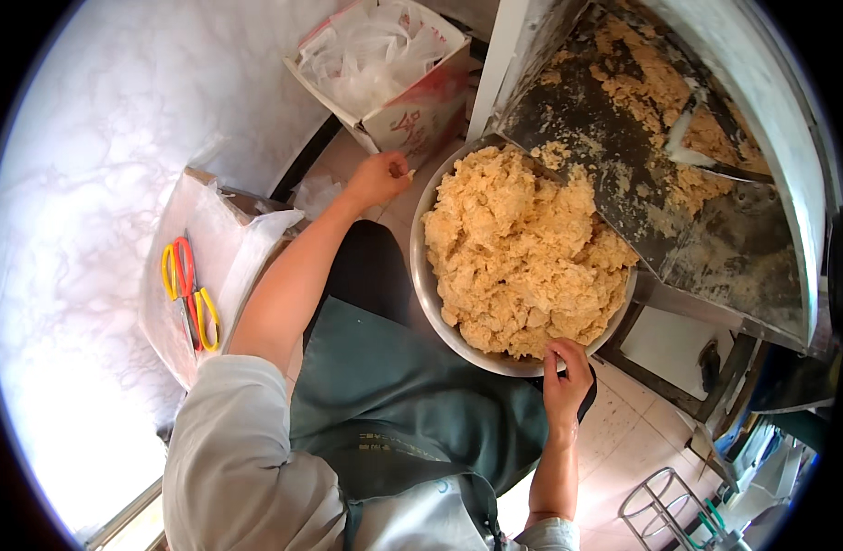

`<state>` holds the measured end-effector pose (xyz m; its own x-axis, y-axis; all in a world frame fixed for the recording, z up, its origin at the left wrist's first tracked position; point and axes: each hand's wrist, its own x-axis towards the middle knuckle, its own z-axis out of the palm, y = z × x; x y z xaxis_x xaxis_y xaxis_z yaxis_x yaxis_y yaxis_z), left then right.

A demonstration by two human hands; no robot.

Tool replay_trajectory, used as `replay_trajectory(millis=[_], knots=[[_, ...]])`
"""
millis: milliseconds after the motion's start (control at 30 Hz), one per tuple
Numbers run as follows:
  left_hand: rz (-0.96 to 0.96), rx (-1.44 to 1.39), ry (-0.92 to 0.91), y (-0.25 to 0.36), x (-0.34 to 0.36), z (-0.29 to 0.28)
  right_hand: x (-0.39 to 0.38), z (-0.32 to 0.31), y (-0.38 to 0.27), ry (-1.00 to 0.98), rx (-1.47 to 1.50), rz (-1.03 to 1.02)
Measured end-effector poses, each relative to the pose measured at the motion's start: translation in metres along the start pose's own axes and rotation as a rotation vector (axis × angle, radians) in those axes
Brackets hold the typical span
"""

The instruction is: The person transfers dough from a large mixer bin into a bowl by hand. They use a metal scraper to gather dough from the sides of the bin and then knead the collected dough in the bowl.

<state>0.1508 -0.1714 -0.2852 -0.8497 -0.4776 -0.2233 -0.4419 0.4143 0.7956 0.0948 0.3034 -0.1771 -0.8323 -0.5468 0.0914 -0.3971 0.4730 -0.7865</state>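
Note:
A large metal bowl (pixel 427 298), heaped with crumbly, pale orange-brown dough (pixel 527 253), sits in front of me by my apron-covered lap. My left hand (pixel 382 179) is off the bowl's far left side, its fingers curled closed. A small pale bit shows at its fingertips, too small to name. At the bowl's near right edge my right hand (pixel 567 378) is closed on the rim, thumb and forefinger against the edge of the dough. Its other fingers are partly hidden.
A dark metal trough (pixel 715 262) with dough remnants and a mixing blade (pixel 692 151) overhangs the bowl's far right. Left are scissors (pixel 185 275) and red-and-yellow-handled scissors (pixel 201 317) on a covered box (pixel 233 257). A carton (pixel 412 124) holds plastic bags (pixel 376 55). A metal rack (pixel 665 505) stands lower right.

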Motion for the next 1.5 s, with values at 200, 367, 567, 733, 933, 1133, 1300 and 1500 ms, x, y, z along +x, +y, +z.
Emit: replay_trajectory(millis=[200,367,567,733,933,1133,1300,1500], knots=[[-0.206,-0.337,-0.270,0.076,-0.041,-0.014,-0.001,-0.012,0.004,0.018,0.003,-0.046],[-0.152,-0.161,-0.202,0.058,-0.023,0.018,0.000,-0.023,-0.006,0.029,0.012,-0.072],[0.060,0.254,0.002,0.058,-0.027,0.035,-0.003,-0.030,-0.005,0.083,0.027,-0.006],[0.007,-0.113,-0.051,0.057,-0.032,0.025,0.001,-0.040,-0.009,0.035,-0.043,0.057],[0.267,-0.035,0.237,0.075,-0.034,0.031,0.078,-0.039,-0.035,0.093,-0.053,-0.281],[0.255,-0.358,0.404,0.069,-0.017,0.067,0.229,0.001,-0.028,-0.133,0.064,-0.385],[0.274,-0.612,0.211,0.059,-0.004,0.083,0.293,0.028,-0.042,-0.347,0.083,-0.181],[0.226,-0.623,0.088,0.080,-0.009,0.079,0.277,0.033,-0.007,-0.403,0.057,-0.287]])
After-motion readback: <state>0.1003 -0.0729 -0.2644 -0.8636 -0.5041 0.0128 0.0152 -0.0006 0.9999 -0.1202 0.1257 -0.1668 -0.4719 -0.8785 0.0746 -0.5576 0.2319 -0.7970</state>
